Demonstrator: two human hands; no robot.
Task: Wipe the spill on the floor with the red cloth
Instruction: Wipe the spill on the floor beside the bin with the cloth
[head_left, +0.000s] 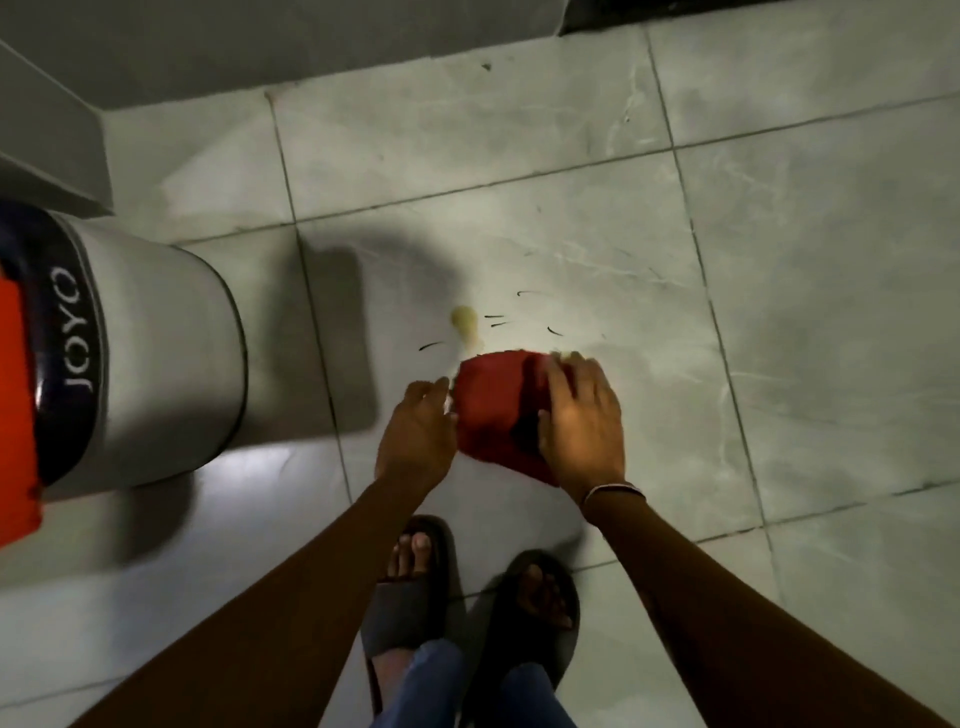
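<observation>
The red cloth lies bunched on the grey tiled floor. My right hand presses flat on its right side with fingers spread. My left hand touches the cloth's left edge, fingers curled at the rim. A yellowish spill shows on the tile just beyond the cloth, with thin dark streaks around it. A little more yellow shows at the cloth's far right edge.
A grey bin with a dark band marked JOYO stands at the left, its red lid at the frame edge. My feet in dark sandals stand below the cloth. A grey wall base runs along the top.
</observation>
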